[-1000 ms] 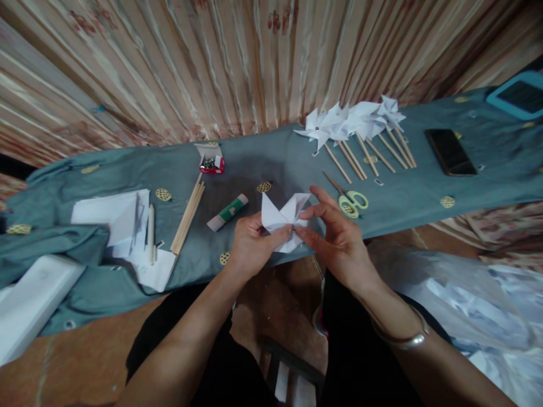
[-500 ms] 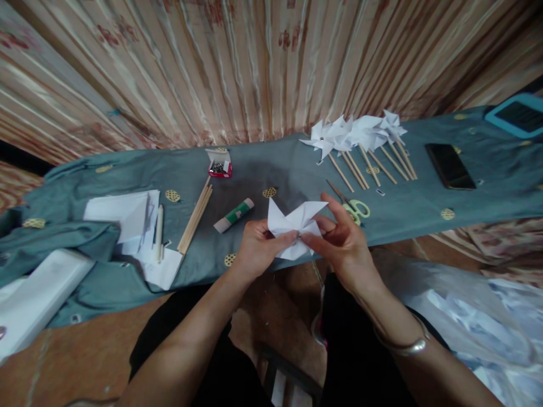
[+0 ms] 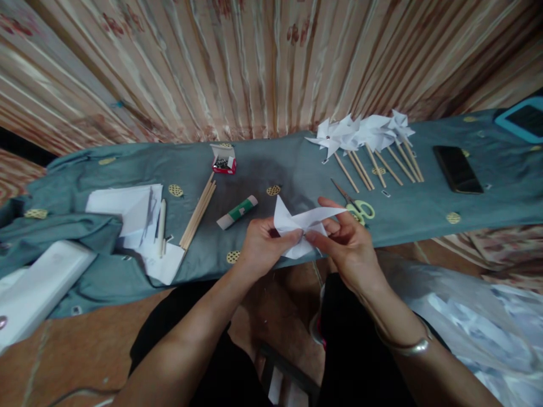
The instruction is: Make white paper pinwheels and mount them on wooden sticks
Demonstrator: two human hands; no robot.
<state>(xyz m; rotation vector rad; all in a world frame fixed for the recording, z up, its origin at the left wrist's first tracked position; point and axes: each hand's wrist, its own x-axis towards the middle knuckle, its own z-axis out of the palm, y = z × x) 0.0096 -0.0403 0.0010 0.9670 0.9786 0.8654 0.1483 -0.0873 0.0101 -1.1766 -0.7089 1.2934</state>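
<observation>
A white paper pinwheel (image 3: 297, 221) is held between my two hands over the near edge of the cloth. My left hand (image 3: 263, 244) pinches its left side, the thumb pressed near the centre. From the right, my right hand (image 3: 345, 237) grips it with thumb and fingers, the thumb tip also close to the centre. One blade stretches out to the right toward the raised right index finger. Whether a pin sits under the thumbs I cannot tell. Just beyond my right hand lie scissors (image 3: 360, 209) with green handles. A green-and-white glue stick (image 3: 237, 212) lies beyond my left hand.
Finished pinwheels (image 3: 369, 133) on sticks lie at the back right, near a dark phone (image 3: 457, 168). A small red box (image 3: 224, 164) of pins stands open at the back. Wooden sticks (image 3: 198, 212), paper sheets (image 3: 123, 206) and a white box (image 3: 46, 288) are at left.
The pinwheel's right blade has been drawn out further to the right and looks looser. Both hands keep hold near the centre. The whole view has shifted slightly.
</observation>
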